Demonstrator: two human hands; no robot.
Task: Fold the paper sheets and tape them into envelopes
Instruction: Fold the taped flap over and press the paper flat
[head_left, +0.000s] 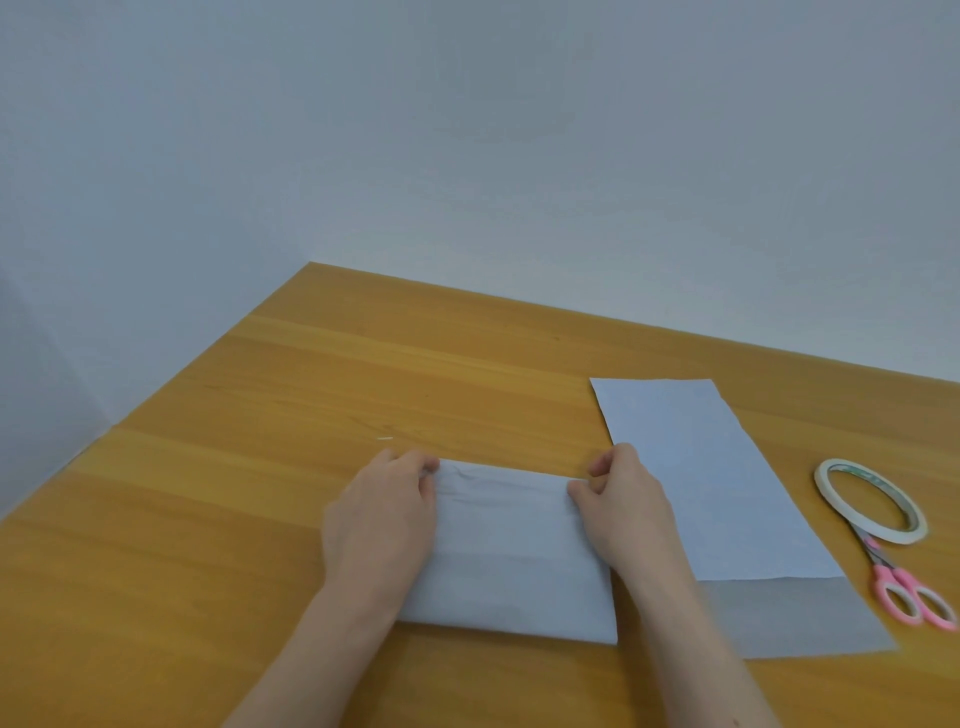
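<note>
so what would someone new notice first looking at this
Two bare hands, the left hand and the right hand, pinch the far corners of a folded pale blue paper sheet on the orange wooden table. To its right lies a second, partly folded pale sheet, then a white tape roll overlapping pink-handled scissors.

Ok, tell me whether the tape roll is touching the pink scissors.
Touching. The head view shows the tape roll lying over the blades of the pink scissors, whose tips vanish under the roll's near rim with no gap between them.
</note>
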